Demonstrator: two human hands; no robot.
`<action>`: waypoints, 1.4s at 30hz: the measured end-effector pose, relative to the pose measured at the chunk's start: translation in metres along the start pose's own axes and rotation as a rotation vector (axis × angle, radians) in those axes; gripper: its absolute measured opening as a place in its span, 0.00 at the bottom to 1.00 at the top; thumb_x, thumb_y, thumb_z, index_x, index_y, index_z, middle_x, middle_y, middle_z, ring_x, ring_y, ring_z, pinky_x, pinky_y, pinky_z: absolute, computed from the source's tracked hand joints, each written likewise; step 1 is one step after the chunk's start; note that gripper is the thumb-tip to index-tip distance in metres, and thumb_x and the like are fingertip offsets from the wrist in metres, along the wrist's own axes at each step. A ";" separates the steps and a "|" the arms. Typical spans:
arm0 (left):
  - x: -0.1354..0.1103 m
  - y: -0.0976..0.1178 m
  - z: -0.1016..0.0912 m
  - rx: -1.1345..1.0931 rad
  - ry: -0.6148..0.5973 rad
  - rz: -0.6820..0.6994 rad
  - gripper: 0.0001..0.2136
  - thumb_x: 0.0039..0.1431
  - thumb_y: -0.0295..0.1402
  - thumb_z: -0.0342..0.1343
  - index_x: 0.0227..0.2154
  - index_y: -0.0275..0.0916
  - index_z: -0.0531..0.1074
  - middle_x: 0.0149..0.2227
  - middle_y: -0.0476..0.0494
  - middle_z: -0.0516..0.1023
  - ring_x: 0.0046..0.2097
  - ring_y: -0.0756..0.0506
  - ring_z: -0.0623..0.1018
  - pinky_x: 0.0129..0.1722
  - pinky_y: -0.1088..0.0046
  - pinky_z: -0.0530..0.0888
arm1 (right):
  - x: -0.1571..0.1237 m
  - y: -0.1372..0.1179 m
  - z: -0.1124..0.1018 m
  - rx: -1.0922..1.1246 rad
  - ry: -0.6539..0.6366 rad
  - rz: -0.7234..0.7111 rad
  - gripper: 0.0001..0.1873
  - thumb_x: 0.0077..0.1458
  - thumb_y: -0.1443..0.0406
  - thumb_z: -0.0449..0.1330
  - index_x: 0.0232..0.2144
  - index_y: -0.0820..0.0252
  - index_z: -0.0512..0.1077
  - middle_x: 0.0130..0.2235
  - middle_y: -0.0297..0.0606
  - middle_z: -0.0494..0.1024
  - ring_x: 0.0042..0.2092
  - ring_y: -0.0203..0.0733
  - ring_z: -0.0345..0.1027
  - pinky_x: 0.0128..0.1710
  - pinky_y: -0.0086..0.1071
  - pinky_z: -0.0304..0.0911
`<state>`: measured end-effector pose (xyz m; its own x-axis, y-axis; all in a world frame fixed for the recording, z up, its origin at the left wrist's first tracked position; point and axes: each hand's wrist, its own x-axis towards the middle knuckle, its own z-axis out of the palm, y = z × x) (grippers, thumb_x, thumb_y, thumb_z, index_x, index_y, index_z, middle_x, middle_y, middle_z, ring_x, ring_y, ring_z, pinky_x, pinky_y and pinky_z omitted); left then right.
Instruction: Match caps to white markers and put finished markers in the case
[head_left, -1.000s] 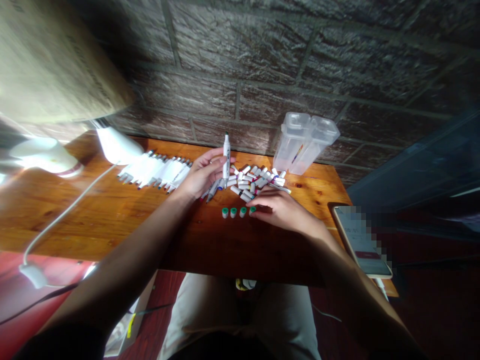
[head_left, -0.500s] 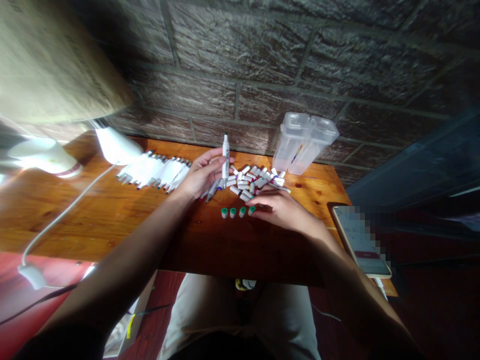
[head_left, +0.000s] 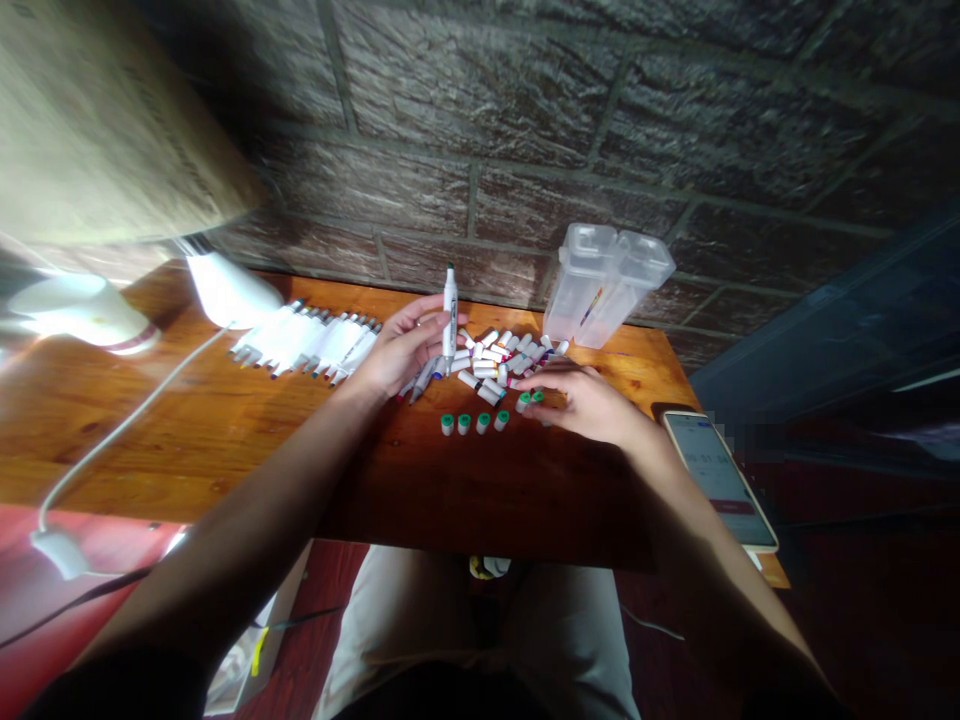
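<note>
My left hand (head_left: 409, 350) is closed around a white marker (head_left: 450, 320), holding it upright with its dark tip bare at the top. My right hand (head_left: 581, 400) is over the right end of a row of green-topped marker caps (head_left: 483, 423). Its thumb and forefinger are apart, on either side of two caps (head_left: 523, 402); whether they touch them I cannot tell. Behind both hands lies a loose heap of white caps (head_left: 499, 350) with coloured ends. Several uncapped markers (head_left: 422, 381) lie under my left hand.
Many markers (head_left: 307, 340) lie side by side on the wooden table (head_left: 225, 440). A clear plastic case (head_left: 604, 285) stands at the back right by the brick wall. A phone (head_left: 720, 480) lies at the right edge. A lamp (head_left: 232, 290) and its cord (head_left: 127, 420) are at the left.
My right hand has moved right along the row of green-topped caps, uncovering the cap it was at and two more beside it. My left hand still holds the marker in place.
</note>
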<state>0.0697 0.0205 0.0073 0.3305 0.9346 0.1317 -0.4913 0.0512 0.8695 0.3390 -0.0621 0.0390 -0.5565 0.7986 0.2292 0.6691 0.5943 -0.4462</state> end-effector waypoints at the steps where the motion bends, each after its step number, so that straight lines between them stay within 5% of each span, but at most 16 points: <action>1: 0.000 0.000 0.000 0.003 0.006 0.000 0.19 0.50 0.33 0.70 0.45 0.40 0.76 0.40 0.44 0.85 0.34 0.47 0.84 0.40 0.71 0.82 | 0.001 0.000 0.002 -0.005 0.000 0.001 0.14 0.57 0.65 0.66 0.46 0.55 0.80 0.46 0.43 0.84 0.46 0.48 0.78 0.51 0.41 0.69; 9: 0.000 0.000 0.000 -0.012 0.015 0.001 0.19 0.49 0.33 0.71 0.44 0.39 0.76 0.40 0.44 0.85 0.34 0.48 0.84 0.40 0.70 0.82 | 0.001 -0.002 0.003 0.073 -0.043 -0.024 0.07 0.57 0.65 0.66 0.40 0.56 0.81 0.40 0.40 0.85 0.41 0.44 0.78 0.44 0.36 0.70; 28: 0.000 0.001 0.002 -0.022 -0.002 0.002 0.19 0.48 0.33 0.71 0.44 0.38 0.76 0.40 0.43 0.85 0.34 0.47 0.84 0.40 0.70 0.82 | 0.001 0.002 0.006 0.105 -0.097 -0.085 0.10 0.56 0.64 0.67 0.41 0.56 0.81 0.41 0.40 0.84 0.45 0.45 0.77 0.50 0.38 0.68; 35: 0.001 -0.001 0.000 -0.032 -0.014 0.006 0.19 0.49 0.33 0.71 0.44 0.38 0.76 0.40 0.43 0.85 0.34 0.48 0.84 0.39 0.71 0.82 | -0.004 0.002 -0.006 0.104 -0.102 0.076 0.19 0.53 0.63 0.68 0.48 0.57 0.79 0.49 0.43 0.82 0.48 0.49 0.77 0.50 0.39 0.70; 42: 0.001 -0.001 0.000 -0.021 -0.010 0.003 0.19 0.49 0.33 0.71 0.45 0.38 0.76 0.40 0.43 0.85 0.34 0.48 0.84 0.39 0.72 0.82 | -0.003 0.003 -0.003 0.023 -0.140 0.127 0.11 0.57 0.68 0.64 0.43 0.58 0.80 0.46 0.40 0.84 0.46 0.47 0.79 0.50 0.39 0.70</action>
<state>0.0705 0.0216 0.0059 0.3364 0.9314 0.1392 -0.5094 0.0556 0.8587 0.3444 -0.0623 0.0393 -0.5324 0.8451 0.0476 0.7278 0.4857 -0.4841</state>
